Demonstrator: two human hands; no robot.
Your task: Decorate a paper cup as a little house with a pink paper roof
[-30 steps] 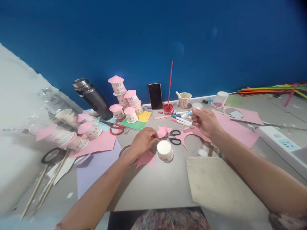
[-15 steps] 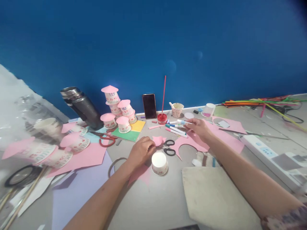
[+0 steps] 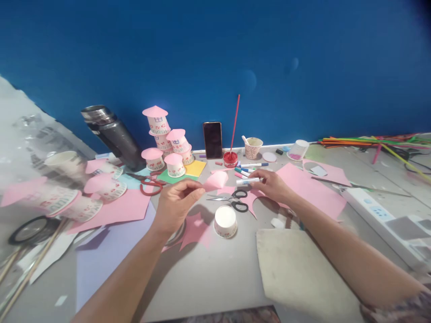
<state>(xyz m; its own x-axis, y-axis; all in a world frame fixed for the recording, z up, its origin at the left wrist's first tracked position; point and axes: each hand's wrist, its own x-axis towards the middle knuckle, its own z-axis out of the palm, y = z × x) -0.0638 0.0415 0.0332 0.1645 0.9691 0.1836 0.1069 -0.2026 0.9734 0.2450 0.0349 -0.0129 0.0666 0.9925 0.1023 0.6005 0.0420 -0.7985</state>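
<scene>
My left hand (image 3: pixel 180 202) is above the table's middle, fingers curled and thumb brought towards them. At its fingertips is a small curved piece of pink paper (image 3: pixel 216 179), which it seems to pinch by the left edge. In my right hand (image 3: pixel 269 183) is a white tube with blue markings (image 3: pixel 248 181), gripped near its right end and pointing left. Between the hands lie black-handled scissors (image 3: pixel 235 197), blades apart and pointing left. An upside-down white paper cup (image 3: pixel 225 222) stands in front of them. A spiky pink paper scrap (image 3: pixel 197 231) lies under the left hand.
Decorated cups with pink cone roofs (image 3: pixel 156 121) are stacked at the back left, near a dark flask (image 3: pixel 114 137). A phone (image 3: pixel 213 140) leans on the wall beside a red pot (image 3: pixel 230 159) with a stick. Beige cloth (image 3: pixel 299 269) and a power strip (image 3: pixel 377 215) lie right.
My right hand has drawn the white tube down and left from the markers. My left hand has moved left, and the curved pink paper has shifted left, away from the scissors.
</scene>
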